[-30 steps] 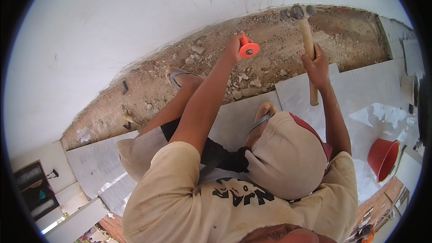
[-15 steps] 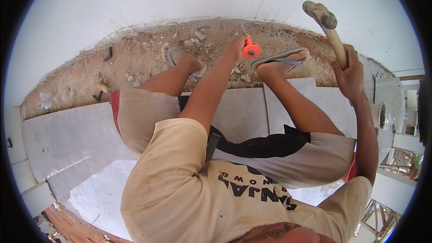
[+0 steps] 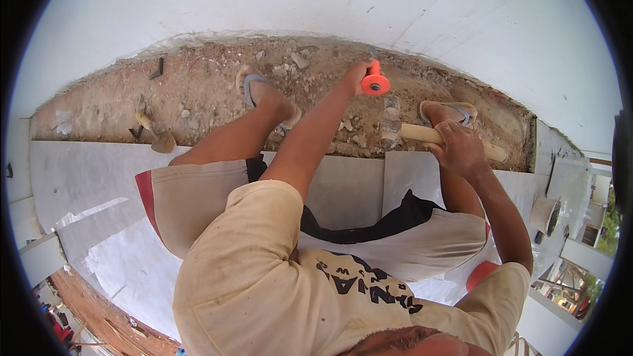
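Observation:
My left hand (image 3: pixel 358 74) is closed on a chisel with a red grip and round guard (image 3: pixel 374 84), held over the strip of rubble and soil (image 3: pixel 316 105) along the wall; its blade is hidden. My right hand (image 3: pixel 455 145) grips a hammer by its wooden handle (image 3: pixel 415 132), held nearly level over my right foot, with the worn metal head (image 3: pixel 391 124) pointing left, below and right of the chisel guard but apart from it. My sandalled feet (image 3: pixel 264 92) stand apart in the rubble strip.
A white wall (image 3: pixel 316 0) borders the strip. Large grey tiles (image 3: pixel 86 171) edge it on my side. A small trowel (image 3: pixel 161 140) and dark angled pieces (image 3: pixel 157 68) lie at left. A bucket-like container (image 3: pixel 544 214) sits at right, with a partly hidden red object (image 3: pixel 481 274).
My right hand has swung the hammer down and left from its raised position at right. My left hand and chisel have shifted slightly right and down. My right foot now stands further right.

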The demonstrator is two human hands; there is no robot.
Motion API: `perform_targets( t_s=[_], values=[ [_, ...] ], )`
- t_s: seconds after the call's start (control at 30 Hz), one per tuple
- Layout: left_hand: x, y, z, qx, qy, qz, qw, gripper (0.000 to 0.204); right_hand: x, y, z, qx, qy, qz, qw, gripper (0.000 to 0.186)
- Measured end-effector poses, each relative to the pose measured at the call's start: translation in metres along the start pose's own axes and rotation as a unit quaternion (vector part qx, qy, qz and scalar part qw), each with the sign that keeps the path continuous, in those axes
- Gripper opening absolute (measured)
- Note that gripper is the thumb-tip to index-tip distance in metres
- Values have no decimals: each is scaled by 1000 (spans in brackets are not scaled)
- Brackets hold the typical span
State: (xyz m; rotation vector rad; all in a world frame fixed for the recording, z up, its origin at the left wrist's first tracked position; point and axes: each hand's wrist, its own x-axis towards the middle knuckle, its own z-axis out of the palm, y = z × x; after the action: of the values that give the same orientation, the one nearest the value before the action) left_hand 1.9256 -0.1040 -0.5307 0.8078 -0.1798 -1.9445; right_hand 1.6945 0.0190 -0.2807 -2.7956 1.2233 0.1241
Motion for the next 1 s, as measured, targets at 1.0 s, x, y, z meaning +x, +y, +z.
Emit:
perform_targets(
  t_s=[1.0],
  values=[
    [8,-9,-17,25,-37,19,999,31,53,24,101,63,-51,-41,996,41]
  ],
)
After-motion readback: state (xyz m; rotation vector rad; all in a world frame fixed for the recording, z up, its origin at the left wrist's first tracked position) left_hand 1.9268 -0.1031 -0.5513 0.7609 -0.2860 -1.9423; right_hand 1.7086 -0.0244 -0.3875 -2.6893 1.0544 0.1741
